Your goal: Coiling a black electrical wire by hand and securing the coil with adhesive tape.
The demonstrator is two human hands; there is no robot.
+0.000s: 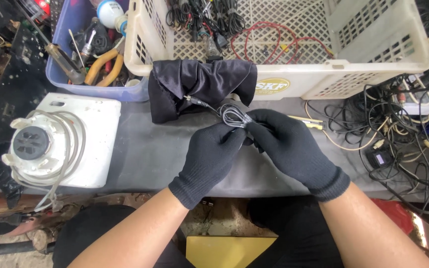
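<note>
Both of my hands wear black knit gloves and meet over the grey tabletop (140, 149). My left hand (209, 159) and my right hand (289, 149) together pinch a small coiled bundle of thin dark cable (233, 116) between their fingertips. One end of the cable, with a slim plug (197, 102), runs up and left onto a black cloth (199, 84) draped over the front rim of a cream plastic basket (373, 64).
The basket holds several black and red cords. A white round appliance part with a grey cord (50, 144) lies at left. Behind it, a blue bin (90, 54) holds a screwdriver, pliers and a bulb. A tangle of cables (403, 124) lies at right.
</note>
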